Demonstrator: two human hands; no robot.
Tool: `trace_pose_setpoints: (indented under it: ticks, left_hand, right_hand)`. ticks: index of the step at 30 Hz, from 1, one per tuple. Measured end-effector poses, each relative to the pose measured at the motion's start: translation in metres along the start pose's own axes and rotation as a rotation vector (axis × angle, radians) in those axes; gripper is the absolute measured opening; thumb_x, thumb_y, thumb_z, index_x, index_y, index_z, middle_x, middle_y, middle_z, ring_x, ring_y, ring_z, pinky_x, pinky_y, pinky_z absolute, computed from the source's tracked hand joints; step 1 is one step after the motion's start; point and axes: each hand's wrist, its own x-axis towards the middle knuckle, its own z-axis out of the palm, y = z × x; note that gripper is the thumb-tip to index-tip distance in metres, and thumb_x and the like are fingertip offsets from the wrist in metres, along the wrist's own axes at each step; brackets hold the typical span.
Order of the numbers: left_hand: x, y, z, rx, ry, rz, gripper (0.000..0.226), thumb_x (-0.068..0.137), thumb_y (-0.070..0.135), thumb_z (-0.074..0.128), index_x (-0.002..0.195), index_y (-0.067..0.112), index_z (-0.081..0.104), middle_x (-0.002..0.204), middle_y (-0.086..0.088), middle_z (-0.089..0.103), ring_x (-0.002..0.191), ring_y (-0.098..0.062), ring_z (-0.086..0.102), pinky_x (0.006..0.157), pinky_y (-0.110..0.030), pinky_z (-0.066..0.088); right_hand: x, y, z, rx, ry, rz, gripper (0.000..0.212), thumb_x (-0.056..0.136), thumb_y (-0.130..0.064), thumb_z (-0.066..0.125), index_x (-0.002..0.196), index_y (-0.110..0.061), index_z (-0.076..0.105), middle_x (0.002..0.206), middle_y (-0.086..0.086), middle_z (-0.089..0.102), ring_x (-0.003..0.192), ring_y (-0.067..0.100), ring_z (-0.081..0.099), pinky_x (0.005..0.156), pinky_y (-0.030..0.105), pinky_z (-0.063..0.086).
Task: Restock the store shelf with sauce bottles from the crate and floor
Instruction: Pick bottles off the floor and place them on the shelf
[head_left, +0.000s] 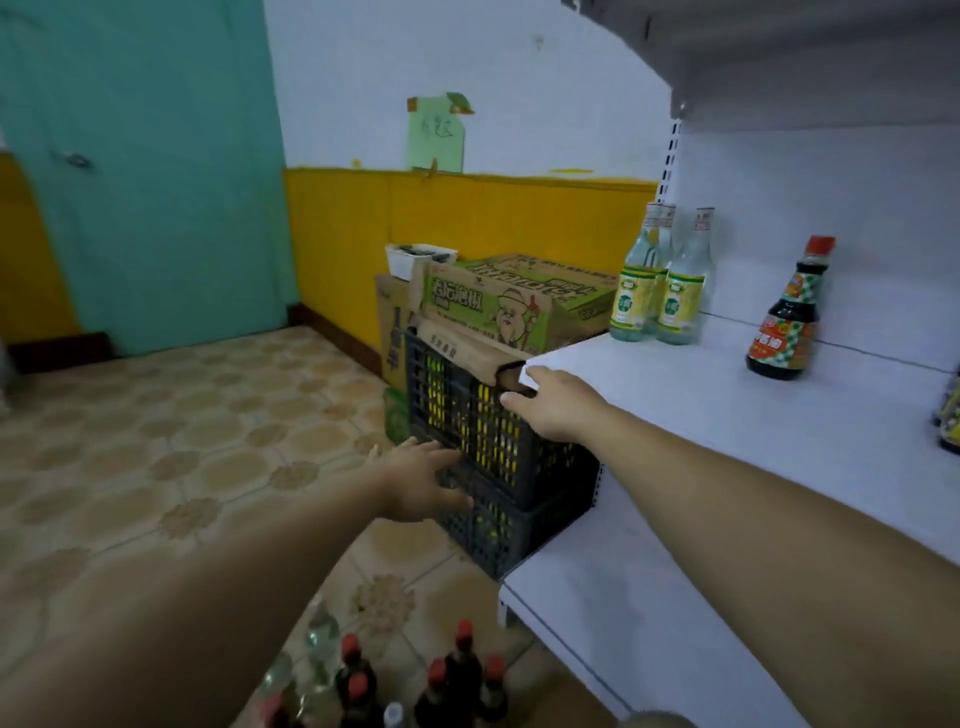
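A dark plastic crate (483, 431) with yellow-labelled bottles inside stands on a second crate (498, 530) beside the white shelf (727, 415). My right hand (550, 402) grips the top crate's upper rim, its fingers hooked over the edge next to a cardboard box. My left hand (421, 480) lies with straight fingers against the crates' front wall. On the shelf stand three clear bottles (660, 280) with yellow-green labels and one dark sauce bottle (787, 317) with a red cap. Several dark red-capped bottles (447, 680) and clear ones stand on the floor below.
Cardboard boxes (514, 301) are stacked on and behind the crates against the yellow wall. A teal door (145, 171) is at the left. The tiled floor (156, 457) stretches leftward. A lower shelf board (623, 623) juts out under my right arm; more bottles show at the far right edge.
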Motion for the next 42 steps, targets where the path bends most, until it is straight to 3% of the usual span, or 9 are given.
trace_pose_setpoints:
  ticks: [5,9,13,18,22,26,30,34,42]
  left_hand:
    - [-0.075,-0.055,0.032,-0.101,0.017,-0.167,0.081,0.086,0.062,0.051,0.152,0.032,0.015,0.161,0.002,0.009,0.148,-0.023,0.008,0.118,-0.048,0.013]
    - [-0.126,-0.103,0.068,-0.246,0.003,-0.311,0.08,0.087,0.055,0.057,0.152,0.029,0.018,0.16,0.001,0.012,0.146,-0.023,0.018,0.117,-0.04,0.021]
    - [-0.163,-0.158,0.116,-0.319,-0.041,-0.479,0.083,0.085,0.055,0.06,0.151,0.028,0.019,0.159,0.0,0.02,0.143,-0.022,0.025,0.116,-0.039,0.025]
    - [-0.186,-0.207,0.168,-0.428,-0.093,-0.625,0.087,0.085,0.045,0.065,0.152,0.021,0.017,0.159,-0.004,0.019,0.144,-0.023,0.024,0.115,-0.034,0.025]
    - [-0.18,-0.245,0.207,-0.493,-0.127,-0.711,0.088,0.086,0.041,0.066,0.153,0.018,0.015,0.159,-0.004,0.019,0.143,-0.024,0.026,0.112,-0.032,0.027]
    - [-0.165,-0.272,0.259,-0.581,-0.177,-0.746,0.09,0.085,0.034,0.069,0.153,0.017,0.013,0.159,-0.005,0.019,0.142,-0.024,0.027,0.112,-0.032,0.028]
    - [-0.146,-0.3,0.31,-0.649,-0.233,-0.768,0.093,0.084,0.032,0.071,0.153,0.017,0.011,0.159,-0.005,0.018,0.143,-0.024,0.026,0.112,-0.032,0.028]
    - [-0.128,-0.326,0.35,-0.721,-0.274,-0.797,0.093,0.084,0.029,0.071,0.154,0.019,0.01,0.159,-0.004,0.019,0.141,-0.024,0.029,0.11,-0.032,0.031]
    - [-0.116,-0.349,0.395,-0.788,-0.335,-0.827,0.094,0.085,0.027,0.07,0.154,0.021,0.006,0.158,-0.006,0.021,0.141,-0.027,0.03,0.109,-0.033,0.032]
  right_hand:
    - [-0.028,-0.057,0.061,-0.014,-0.183,-0.084,0.076,0.098,-0.057,0.039,0.156,-0.018,0.008,0.162,0.009,0.012,0.138,0.032,0.035,0.102,0.039,0.042]
    - [-0.042,-0.1,0.112,-0.022,-0.259,-0.166,0.075,0.097,-0.057,0.041,0.156,-0.021,0.01,0.162,0.008,0.015,0.104,0.029,0.056,0.079,0.037,0.048]
    - [-0.049,-0.137,0.164,-0.018,-0.357,-0.231,0.076,0.097,-0.055,0.043,0.156,-0.018,0.012,0.161,0.008,0.018,0.14,0.032,0.033,0.103,0.039,0.038]
    - [-0.051,-0.163,0.228,-0.052,-0.499,-0.321,0.075,0.097,-0.053,0.043,0.155,-0.015,0.014,0.159,0.008,0.025,0.139,0.031,0.036,0.109,0.038,0.035]
    - [-0.044,-0.183,0.284,-0.05,-0.605,-0.361,0.065,0.099,-0.048,0.044,0.15,-0.012,0.029,0.153,0.012,0.035,0.134,0.031,0.041,0.101,0.036,0.038]
    - [-0.038,-0.199,0.349,0.019,-0.724,-0.394,0.066,0.097,-0.045,0.05,0.153,-0.022,0.024,0.145,0.01,0.045,0.121,0.029,0.052,0.087,0.029,0.042]
    - [-0.028,-0.215,0.429,0.035,-0.829,-0.415,0.068,0.096,-0.045,0.052,0.153,-0.023,0.022,0.154,0.007,0.035,0.135,0.028,0.041,0.105,0.035,0.038]
    - [-0.021,-0.227,0.497,0.017,-0.943,-0.412,0.072,0.094,-0.035,0.058,0.154,-0.027,0.018,0.157,0.006,0.025,0.139,0.03,0.034,0.108,0.04,0.037]
    - [-0.009,-0.228,0.548,-0.077,-0.867,-0.487,0.033,0.098,-0.017,0.045,0.131,-0.023,0.042,0.128,0.01,0.054,0.105,0.033,0.055,0.076,0.036,0.045]
